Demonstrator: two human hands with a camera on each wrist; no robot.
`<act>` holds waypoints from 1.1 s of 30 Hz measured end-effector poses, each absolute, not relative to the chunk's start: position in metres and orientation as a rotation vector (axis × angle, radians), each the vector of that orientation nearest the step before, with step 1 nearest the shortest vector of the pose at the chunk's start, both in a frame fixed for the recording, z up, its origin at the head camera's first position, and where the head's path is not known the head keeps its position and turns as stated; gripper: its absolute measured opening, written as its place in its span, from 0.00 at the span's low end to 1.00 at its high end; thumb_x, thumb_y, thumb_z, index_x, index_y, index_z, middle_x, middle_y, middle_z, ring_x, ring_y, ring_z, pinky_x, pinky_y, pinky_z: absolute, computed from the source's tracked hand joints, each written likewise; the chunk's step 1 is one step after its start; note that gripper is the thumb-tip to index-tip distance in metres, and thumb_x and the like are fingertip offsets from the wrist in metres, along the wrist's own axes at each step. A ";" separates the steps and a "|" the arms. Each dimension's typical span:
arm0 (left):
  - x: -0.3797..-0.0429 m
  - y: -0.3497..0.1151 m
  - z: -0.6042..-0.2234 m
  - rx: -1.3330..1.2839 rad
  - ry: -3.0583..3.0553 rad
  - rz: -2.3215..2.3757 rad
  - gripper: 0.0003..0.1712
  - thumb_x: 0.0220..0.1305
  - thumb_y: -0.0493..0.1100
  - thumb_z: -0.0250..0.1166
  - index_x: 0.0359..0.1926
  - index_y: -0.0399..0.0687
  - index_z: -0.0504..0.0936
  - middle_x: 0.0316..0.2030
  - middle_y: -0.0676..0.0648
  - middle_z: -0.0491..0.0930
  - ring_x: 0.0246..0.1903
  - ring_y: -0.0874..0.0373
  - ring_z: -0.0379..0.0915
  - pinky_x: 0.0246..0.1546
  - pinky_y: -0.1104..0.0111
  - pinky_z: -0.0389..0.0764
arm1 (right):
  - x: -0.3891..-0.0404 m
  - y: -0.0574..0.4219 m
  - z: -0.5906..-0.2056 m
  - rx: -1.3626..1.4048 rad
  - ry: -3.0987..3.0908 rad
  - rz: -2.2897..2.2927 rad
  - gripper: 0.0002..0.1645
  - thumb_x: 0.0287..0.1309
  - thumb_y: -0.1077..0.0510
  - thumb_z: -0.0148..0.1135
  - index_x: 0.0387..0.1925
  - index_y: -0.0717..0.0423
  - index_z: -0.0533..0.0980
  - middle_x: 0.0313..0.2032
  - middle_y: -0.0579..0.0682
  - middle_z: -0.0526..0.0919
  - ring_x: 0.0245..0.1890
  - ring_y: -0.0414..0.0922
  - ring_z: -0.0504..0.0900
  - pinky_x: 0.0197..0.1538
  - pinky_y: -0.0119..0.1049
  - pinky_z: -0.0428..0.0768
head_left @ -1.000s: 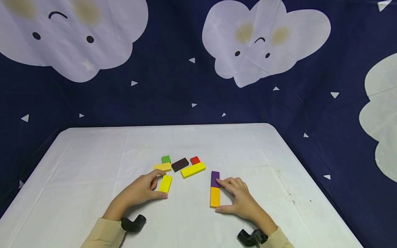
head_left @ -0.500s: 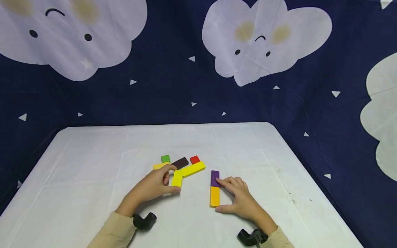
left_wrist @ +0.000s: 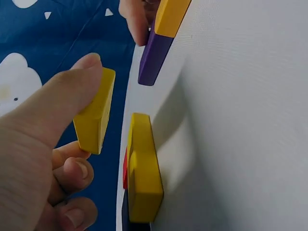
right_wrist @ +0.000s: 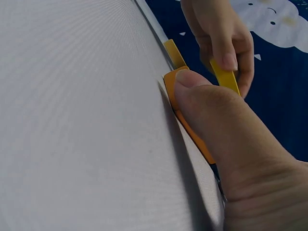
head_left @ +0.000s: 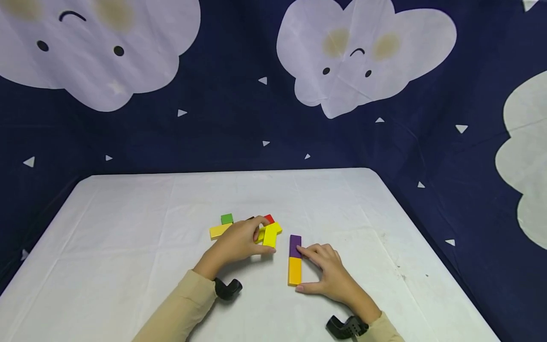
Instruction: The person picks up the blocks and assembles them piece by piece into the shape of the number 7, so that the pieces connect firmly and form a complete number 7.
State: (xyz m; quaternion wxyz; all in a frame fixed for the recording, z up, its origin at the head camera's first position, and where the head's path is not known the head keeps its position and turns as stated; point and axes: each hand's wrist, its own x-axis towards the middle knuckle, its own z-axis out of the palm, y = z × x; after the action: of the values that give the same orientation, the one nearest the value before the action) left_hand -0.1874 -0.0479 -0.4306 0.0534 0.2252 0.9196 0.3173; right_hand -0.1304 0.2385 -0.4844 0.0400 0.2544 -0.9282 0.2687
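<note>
In the head view my left hand (head_left: 239, 240) pinches a short yellow block (head_left: 269, 236) between thumb and fingers. The left wrist view shows this yellow block (left_wrist: 98, 113) held up, apart from the longer yellow block (left_wrist: 147, 178) behind it. My right hand (head_left: 329, 273) holds an orange block (head_left: 294, 271) and a purple block (head_left: 295, 246) that stand end to end in one line. Its thumb (right_wrist: 207, 96) presses the orange block's near end, while a fingertip touches the purple block's side.
Left of the row, the long yellow block (head_left: 278, 228) lies beside a red block (head_left: 269, 218). A dark brown block (head_left: 250, 218) is mostly hidden by my left hand. Farther left are a pale yellow block (head_left: 220, 231) and a green block (head_left: 227, 219) on the white table (head_left: 128, 247).
My left hand has carried the short yellow block to the right, past the pale yellow and brown blocks and over the long yellow one. My right hand has stayed on the orange and purple blocks.
</note>
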 end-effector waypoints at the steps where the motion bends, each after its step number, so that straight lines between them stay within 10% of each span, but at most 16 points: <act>1: -0.189 -0.045 -0.431 0.688 2.803 0.953 0.34 0.47 0.64 0.77 0.51 0.56 0.76 0.22 0.55 0.68 0.21 0.63 0.62 0.24 0.72 0.62 | -0.131 0.239 -0.485 0.782 -2.841 0.821 0.57 0.38 0.24 0.72 0.70 0.39 0.68 0.52 0.33 0.75 0.50 0.33 0.64 0.53 0.39 0.61; 10: -0.205 -0.027 -0.434 0.673 2.808 0.928 0.39 0.49 0.65 0.75 0.58 0.54 0.75 0.30 0.55 0.75 0.32 0.60 0.70 0.38 0.67 0.72 | -0.131 0.240 -0.485 0.798 -2.826 0.825 0.56 0.39 0.26 0.73 0.70 0.39 0.68 0.52 0.33 0.75 0.49 0.33 0.63 0.52 0.38 0.60; 33: -0.236 0.012 -0.442 0.716 2.824 0.953 0.40 0.51 0.63 0.75 0.59 0.49 0.75 0.30 0.55 0.75 0.28 0.62 0.68 0.36 0.69 0.69 | -0.132 0.242 -0.488 0.806 -2.810 0.819 0.57 0.39 0.26 0.73 0.71 0.39 0.68 0.52 0.33 0.75 0.50 0.33 0.64 0.52 0.38 0.60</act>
State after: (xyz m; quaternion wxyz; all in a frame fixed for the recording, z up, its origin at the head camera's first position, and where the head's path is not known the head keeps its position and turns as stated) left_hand -0.2356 0.0120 -0.4419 0.0381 0.2333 0.9207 0.3106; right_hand -0.1320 0.2416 -0.4879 0.0528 0.2652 -0.9243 0.2693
